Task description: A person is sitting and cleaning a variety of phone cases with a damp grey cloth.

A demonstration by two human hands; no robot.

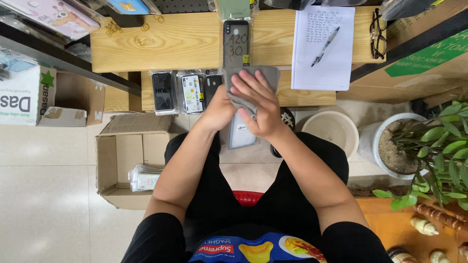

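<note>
My left hand (218,111) grips a packaged phone case (242,132) in a clear sleeve, held upright in front of my lap. My right hand (259,104) presses a grey cloth (251,80) against the top of that case; the cloth drapes over the hand and hides the upper part of the case. Just beyond the hands, a dark phone case (236,43) in a clear packet lies on the wooden shelf (185,41). Three more packaged cases (187,91) stand in a row on the lower wooden ledge, left of my hands.
An open cardboard box (124,163) with a bagged bundle of cases (144,178) sits on the tiled floor at left. A notepad (319,53) with a pen (325,46) and glasses (376,33) lie on the shelf. A white bucket (331,130) and potted plant (429,151) stand at right.
</note>
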